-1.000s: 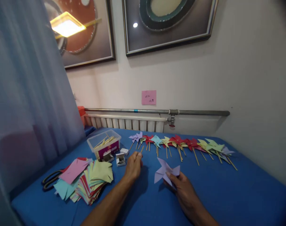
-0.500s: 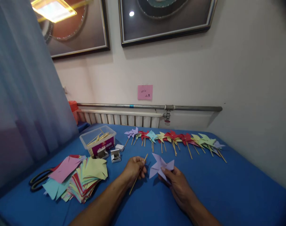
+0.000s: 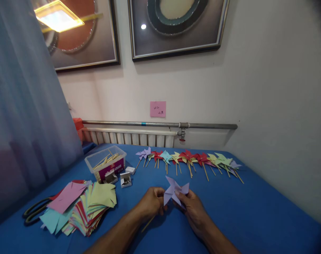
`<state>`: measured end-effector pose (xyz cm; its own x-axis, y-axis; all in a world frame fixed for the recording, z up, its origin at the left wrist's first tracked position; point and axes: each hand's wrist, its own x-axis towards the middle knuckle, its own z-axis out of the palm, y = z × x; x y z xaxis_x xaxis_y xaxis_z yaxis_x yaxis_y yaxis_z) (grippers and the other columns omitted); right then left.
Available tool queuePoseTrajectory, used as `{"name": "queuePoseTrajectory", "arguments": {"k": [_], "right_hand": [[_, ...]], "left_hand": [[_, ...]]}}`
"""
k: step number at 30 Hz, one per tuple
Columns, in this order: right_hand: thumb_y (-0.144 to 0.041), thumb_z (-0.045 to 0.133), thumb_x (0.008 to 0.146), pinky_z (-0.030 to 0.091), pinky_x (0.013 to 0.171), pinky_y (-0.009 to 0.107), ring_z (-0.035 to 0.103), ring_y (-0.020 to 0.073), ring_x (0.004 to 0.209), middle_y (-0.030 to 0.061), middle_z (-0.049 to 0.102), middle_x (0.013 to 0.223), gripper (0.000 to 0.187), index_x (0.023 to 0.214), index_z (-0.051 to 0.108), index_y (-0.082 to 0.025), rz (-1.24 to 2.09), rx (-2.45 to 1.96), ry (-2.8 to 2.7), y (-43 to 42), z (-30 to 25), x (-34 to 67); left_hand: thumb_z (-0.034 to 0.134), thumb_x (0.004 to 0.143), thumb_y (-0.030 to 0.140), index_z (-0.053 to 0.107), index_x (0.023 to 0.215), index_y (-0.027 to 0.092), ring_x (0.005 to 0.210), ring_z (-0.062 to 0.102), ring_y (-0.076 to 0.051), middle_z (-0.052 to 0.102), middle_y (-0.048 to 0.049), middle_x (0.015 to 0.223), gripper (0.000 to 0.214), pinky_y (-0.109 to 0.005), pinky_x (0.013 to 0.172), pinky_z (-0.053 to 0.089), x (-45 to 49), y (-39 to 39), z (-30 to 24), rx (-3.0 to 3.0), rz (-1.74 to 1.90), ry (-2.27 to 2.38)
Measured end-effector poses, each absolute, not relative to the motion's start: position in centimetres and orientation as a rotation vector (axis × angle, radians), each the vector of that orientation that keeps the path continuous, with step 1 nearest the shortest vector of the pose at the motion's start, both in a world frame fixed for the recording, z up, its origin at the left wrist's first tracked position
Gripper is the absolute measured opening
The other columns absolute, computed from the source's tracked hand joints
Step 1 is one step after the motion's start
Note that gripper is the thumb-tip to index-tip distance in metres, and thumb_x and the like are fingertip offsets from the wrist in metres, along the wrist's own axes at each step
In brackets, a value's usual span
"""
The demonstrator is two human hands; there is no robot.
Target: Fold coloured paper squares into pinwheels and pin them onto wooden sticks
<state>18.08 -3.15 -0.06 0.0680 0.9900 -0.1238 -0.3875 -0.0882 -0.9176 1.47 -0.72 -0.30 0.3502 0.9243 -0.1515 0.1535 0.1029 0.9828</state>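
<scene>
My right hand [image 3: 191, 208] pinches a folded lilac paper pinwheel [image 3: 173, 189] just above the blue table [image 3: 255, 218]. My left hand [image 3: 152, 204] is closed right beside it, touching the pinwheel's left edge and gripping a thin wooden stick [image 3: 147, 223] that pokes out below the fist. A row of several finished pinwheels on sticks [image 3: 188, 159] in lilac, red, teal, yellow and green lies farther back along the table.
A clear plastic tub of wooden sticks [image 3: 106, 163] stands at the left, with small open white boxes [image 3: 125, 179] beside it. A pile of cut coloured paper squares [image 3: 81, 206] lies nearer left, black scissors [image 3: 33, 213] beside it. A curtain hangs at the left, a radiator and pipe behind.
My left hand has brought the stick from near the tub across to the lilac pinwheel, and both hands now meet. The camera view has shifted slightly.
</scene>
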Motion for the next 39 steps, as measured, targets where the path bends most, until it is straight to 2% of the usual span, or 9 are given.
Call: {"name": "queuePoseTrajectory", "arguments": {"k": [10, 18, 25, 33, 39], "right_hand": [[-0.039, 0.094, 0.056, 0.054, 0.071, 0.031, 0.066, 0.0188, 0.070, 0.0008, 0.072, 0.074, 0.040, 0.085, 0.075, -0.018, 1.354, -1.043, -0.781, -2.6, -1.1, 18.2], [-0.042, 0.092, 0.060, 0.053, 0.069, 0.030, 0.067, 0.0200, 0.071, 0.0016, 0.074, 0.074, 0.040, 0.087, 0.075, -0.018, 1.337, -1.043, -0.808, -2.5, -1.4, 18.2], [-0.040, 0.092, 0.059, 0.051, 0.065, 0.030, 0.063, 0.0180, 0.063, 0.0006, 0.072, 0.071, 0.037, 0.082, 0.073, -0.018, 1.343, -1.053, -0.805, -2.8, -0.8, 18.0], [-0.043, 0.091, 0.058, 0.051, 0.066, 0.031, 0.064, 0.0195, 0.066, 0.0020, 0.072, 0.069, 0.038, 0.081, 0.074, -0.018, 1.318, -1.043, -0.813, -2.5, -1.4, 18.0], [-0.042, 0.091, 0.056, 0.052, 0.064, 0.031, 0.065, 0.0207, 0.065, 0.0018, 0.073, 0.068, 0.037, 0.079, 0.074, -0.018, 1.320, -1.040, -0.807, -2.5, -1.2, 17.9]], "left_hand": [[0.068, 0.067, 0.036, 0.062, 0.070, 0.017, 0.037, 0.043, -0.008, 0.059, 0.0014, 0.055, 0.020, -0.022, 0.042, 0.028, 1.7, -1.1, 0.3, 1.300, 0.817, 1.066], [0.061, 0.066, 0.028, 0.059, 0.065, 0.019, 0.035, 0.041, -0.007, 0.057, 0.0025, 0.052, 0.010, -0.023, 0.040, 0.023, 1.8, -1.1, 0.1, 1.314, 0.805, 1.109], [0.066, 0.069, 0.032, 0.058, 0.065, 0.019, 0.036, 0.042, -0.007, 0.058, 0.0024, 0.053, 0.016, -0.022, 0.042, 0.024, 1.9, -1.4, 0.5, 1.312, 0.794, 1.087], [0.067, 0.068, 0.030, 0.060, 0.066, 0.018, 0.035, 0.040, -0.007, 0.057, 0.0030, 0.050, 0.013, -0.022, 0.039, 0.022, 2.0, -1.4, 0.3, 1.323, 0.820, 1.123], [0.068, 0.067, 0.031, 0.058, 0.064, 0.018, 0.037, 0.040, -0.007, 0.057, 0.0028, 0.052, 0.016, -0.022, 0.041, 0.027, 2.0, -1.0, -0.2, 1.358, 0.839, 1.109]]}}
